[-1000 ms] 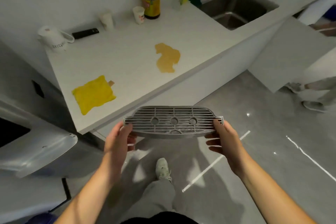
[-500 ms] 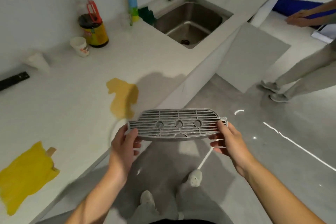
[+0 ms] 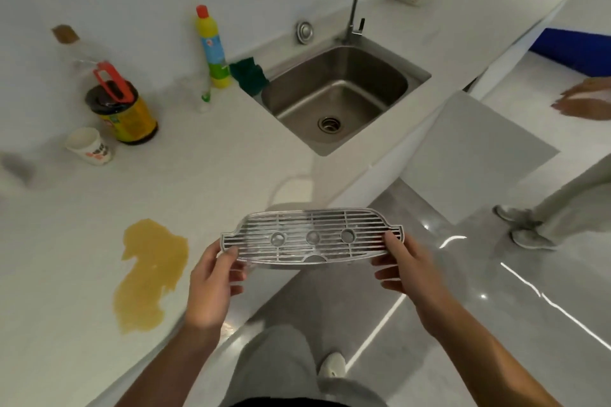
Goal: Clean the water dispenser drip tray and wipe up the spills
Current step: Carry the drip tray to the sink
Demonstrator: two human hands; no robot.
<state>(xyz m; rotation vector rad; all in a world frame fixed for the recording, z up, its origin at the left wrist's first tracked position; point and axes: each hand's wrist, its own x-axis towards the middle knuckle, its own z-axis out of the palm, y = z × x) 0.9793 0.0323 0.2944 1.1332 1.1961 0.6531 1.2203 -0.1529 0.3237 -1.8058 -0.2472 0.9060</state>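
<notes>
I hold a grey slatted drip tray (image 3: 310,238) level in front of me, over the front edge of the white counter (image 3: 231,162). My left hand (image 3: 215,277) grips its left end and my right hand (image 3: 401,269) grips its right end. A yellow-brown spill (image 3: 148,274) lies on the counter to the left of the tray. The steel sink (image 3: 337,92) with its tap (image 3: 357,0) is further along the counter, ahead and slightly right.
Near the sink stand a yellow detergent bottle (image 3: 213,46), a green sponge (image 3: 249,74), a dark jar with a red handle (image 3: 122,109) and a paper cup (image 3: 91,145). An open cabinet door (image 3: 476,152) juts out below the sink. Another person's hand (image 3: 582,99) and shoes (image 3: 525,228) are at right.
I have walked along the counter toward the sink with the tray in both hands. The yellow cloth has left the view and the sink is now much nearer.
</notes>
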